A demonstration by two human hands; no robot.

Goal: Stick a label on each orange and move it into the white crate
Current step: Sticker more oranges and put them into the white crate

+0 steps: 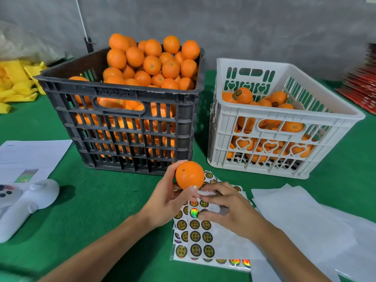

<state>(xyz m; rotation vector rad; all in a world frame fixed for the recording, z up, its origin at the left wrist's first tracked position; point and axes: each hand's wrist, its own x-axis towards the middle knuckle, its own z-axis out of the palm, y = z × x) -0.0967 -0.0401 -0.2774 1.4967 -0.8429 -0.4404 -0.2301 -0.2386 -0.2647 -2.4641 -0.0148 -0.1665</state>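
At the near edge, the counter (85,202) is seen to be covered in green felt-like cloth. Overlapping label sheets (200,241) are laid on it near the centre, printed with round gold-and-black labels, some flashing holographic colour; their writing cannot be read. Blank white backing sheets (301,218) are spread to the right and cut off by the lower frame edge.

The orange (189,175) is held up just above the far end of the label sheets, pinched between thumb and fingertips of the left hand (165,202), whose grip is grasping that fruit. No label can be seen on its visible face. The right hand (225,206) is laid over the sheets with fingers curled, the tips pressed at the labels; whether a label is pinched in that grip cannot be told.

At the near left, a white controller-like device (26,202) is partly cut off, with a printed paper (30,153) beyond it.

Farther back, the black crate (126,127) is heaped with unlabelled oranges. To its right, well apart from the held fruit, the white crate (270,137) is partly filled with oranges, a few showing dark labels.

At the far left, yellow material (16,82) is piled, blurred. Red stacked items (362,86) at the far right are cut off. A grey wall (244,27) closes the room.
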